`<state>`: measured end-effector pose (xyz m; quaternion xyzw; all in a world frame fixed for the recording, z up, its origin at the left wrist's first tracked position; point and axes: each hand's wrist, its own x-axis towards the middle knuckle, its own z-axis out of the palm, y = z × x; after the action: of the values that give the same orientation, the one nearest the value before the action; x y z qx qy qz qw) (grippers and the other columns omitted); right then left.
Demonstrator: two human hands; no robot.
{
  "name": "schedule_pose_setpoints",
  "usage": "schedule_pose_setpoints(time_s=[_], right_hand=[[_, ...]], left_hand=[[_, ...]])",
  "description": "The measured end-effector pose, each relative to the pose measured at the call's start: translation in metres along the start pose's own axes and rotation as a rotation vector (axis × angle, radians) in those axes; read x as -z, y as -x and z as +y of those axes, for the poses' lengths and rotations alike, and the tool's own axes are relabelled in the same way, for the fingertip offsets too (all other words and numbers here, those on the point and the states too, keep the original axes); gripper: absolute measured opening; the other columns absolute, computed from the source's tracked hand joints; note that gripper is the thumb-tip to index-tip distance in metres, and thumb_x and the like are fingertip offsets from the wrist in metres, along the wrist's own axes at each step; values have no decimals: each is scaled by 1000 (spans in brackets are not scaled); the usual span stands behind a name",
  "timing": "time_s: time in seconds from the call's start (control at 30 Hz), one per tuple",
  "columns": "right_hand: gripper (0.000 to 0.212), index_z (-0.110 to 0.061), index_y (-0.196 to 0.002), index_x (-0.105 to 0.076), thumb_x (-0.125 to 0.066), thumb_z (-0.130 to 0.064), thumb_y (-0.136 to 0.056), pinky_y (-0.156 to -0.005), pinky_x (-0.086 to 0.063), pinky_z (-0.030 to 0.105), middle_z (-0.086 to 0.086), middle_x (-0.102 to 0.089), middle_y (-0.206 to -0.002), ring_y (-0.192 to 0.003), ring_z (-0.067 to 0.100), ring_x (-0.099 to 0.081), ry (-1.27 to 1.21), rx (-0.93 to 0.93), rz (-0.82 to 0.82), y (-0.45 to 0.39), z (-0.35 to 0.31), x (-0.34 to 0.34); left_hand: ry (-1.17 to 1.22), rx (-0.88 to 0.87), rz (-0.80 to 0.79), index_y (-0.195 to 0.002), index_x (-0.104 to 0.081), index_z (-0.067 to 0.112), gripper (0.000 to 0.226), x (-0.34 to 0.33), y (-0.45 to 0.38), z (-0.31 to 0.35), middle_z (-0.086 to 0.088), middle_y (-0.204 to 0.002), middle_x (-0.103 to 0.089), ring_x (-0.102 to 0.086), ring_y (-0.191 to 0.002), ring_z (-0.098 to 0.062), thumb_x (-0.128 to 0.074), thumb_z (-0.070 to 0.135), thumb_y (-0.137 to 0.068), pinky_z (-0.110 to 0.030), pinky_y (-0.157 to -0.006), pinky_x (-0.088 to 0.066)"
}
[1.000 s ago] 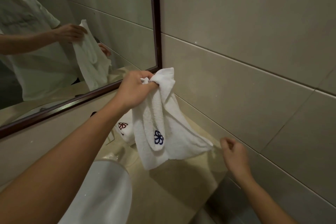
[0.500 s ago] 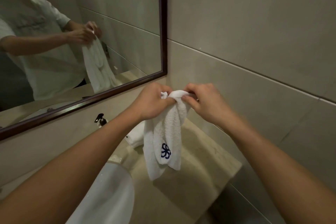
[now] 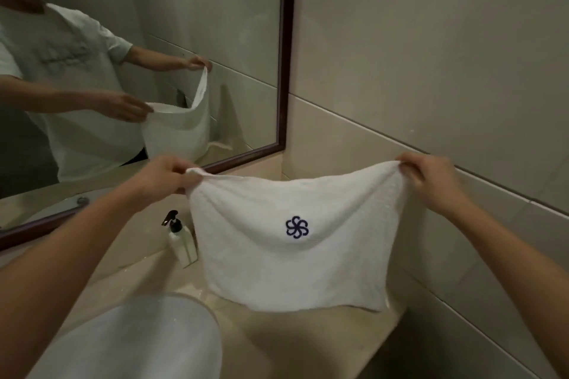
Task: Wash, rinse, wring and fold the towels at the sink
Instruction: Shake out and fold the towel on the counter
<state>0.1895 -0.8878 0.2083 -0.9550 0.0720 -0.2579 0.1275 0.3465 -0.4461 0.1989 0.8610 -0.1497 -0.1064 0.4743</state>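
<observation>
A white towel [image 3: 295, 264] with a dark blue flower emblem hangs spread flat in the air above the beige counter [image 3: 277, 338]. My left hand [image 3: 163, 177] pinches its upper left corner. My right hand [image 3: 431, 181] pinches its upper right corner. The top edge sags between the two hands. The towel's lower edge hangs just above the counter. The white basin of the sink [image 3: 138, 341] lies below and to the left of the towel.
A white pump bottle with a black top [image 3: 181, 240] stands on the counter just left of the towel. A dark-framed mirror [image 3: 284, 71] covers the wall on the left. Tiled wall runs close behind and to the right.
The towel was bunched in my left hand, then both hands met at its top. Now my hands have moved apart and the towel is stretched out flat between them.
</observation>
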Motion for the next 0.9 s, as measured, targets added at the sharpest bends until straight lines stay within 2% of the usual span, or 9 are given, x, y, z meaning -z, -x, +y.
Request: schedule_pose_setpoints(time_s=[0.1, 0.33, 0.43, 0.5, 0.6, 0.7, 0.77, 0.83, 0.9], right_hand=[[18, 0, -107, -73, -61, 0, -94, -80, -49, 42, 27, -73, -101, -93, 43, -69, 48, -40, 41, 7, 15, 16], [14, 0, -103, -73, -62, -2, -94, -71, -40, 32, 26, -73, -92, -83, 41, -70, 62, -58, 65, 12, 18, 34], [18, -10, -101, -70, -54, -1, -99, -69, -55, 31, 16, -71, -87, -73, 25, -68, -253, -90, 86, 14, 0, 44], [19, -16, -93, -65, -52, -7, -102, -74, -52, 23, 3, -67, -84, -75, 8, -62, -436, -59, 84, 15, -19, 56], [17, -15, -87, -58, -51, -23, -100, -66, -45, 17, -7, -58, -74, -70, 3, -53, -842, -76, -21, 20, -57, 71], [24, -9, -80, -50, -39, -6, -101, -52, -41, 19, -3, -53, -62, -57, 8, -49, -1241, -191, -100, 27, -91, 76], [19, -7, -77, -48, -40, -3, -94, -51, -38, 22, 5, -49, -62, -56, 12, -47, -1361, -190, -172, 32, -112, 73], [14, -7, -77, -51, -59, -16, -83, -57, -36, 29, 18, -43, -74, -65, 22, -45, -1427, -131, -326, 37, -129, 66], [32, -9, -77, -57, -77, -31, -66, -60, -33, 34, 25, -42, -90, -73, 26, -41, -1406, -69, -510, 41, -145, 57]], left_hand=[[164, 47, 179, -85, -75, 6, 7, 9, 0, -10, -12, -83, -75, -70, -81, -22, -69, 3, -88, -21, -66, -59], [270, 23, 277, -88, -75, 3, 9, 6, 1, 2, -12, -83, -73, -71, -71, -17, -77, 5, -80, -27, -74, -60], [-33, -60, 506, -89, -77, 17, 9, 5, -7, 2, -2, -70, -68, -61, -69, -18, -77, 23, -83, -33, -72, -50], [-131, -40, 625, -97, -77, 23, 16, 5, -12, -2, -5, -71, -67, -61, -73, -25, -72, 34, -87, -35, -70, -49], [109, 54, 630, -107, -74, 15, 25, -2, -18, -5, -7, -83, -69, -65, -78, -27, -59, 28, -92, -41, -76, -55], [584, 200, 518, -108, -61, 2, 24, -15, -28, 9, -12, -83, -66, -64, -68, -24, -44, 10, -93, -38, -67, -59], [767, 255, 471, -105, -56, 7, 24, -26, -30, 22, -10, -85, -62, -60, -63, -19, -44, 23, -92, -34, -59, -58], [793, 265, 439, -105, -57, 10, 40, -37, -34, 32, -7, -84, -61, -58, -61, -18, -53, 44, -85, -35, -64, -58], [672, 237, 471, -99, -62, 8, 39, -51, -37, 37, -9, -83, -64, -62, -68, -25, -69, 41, -80, -37, -69, -56]])
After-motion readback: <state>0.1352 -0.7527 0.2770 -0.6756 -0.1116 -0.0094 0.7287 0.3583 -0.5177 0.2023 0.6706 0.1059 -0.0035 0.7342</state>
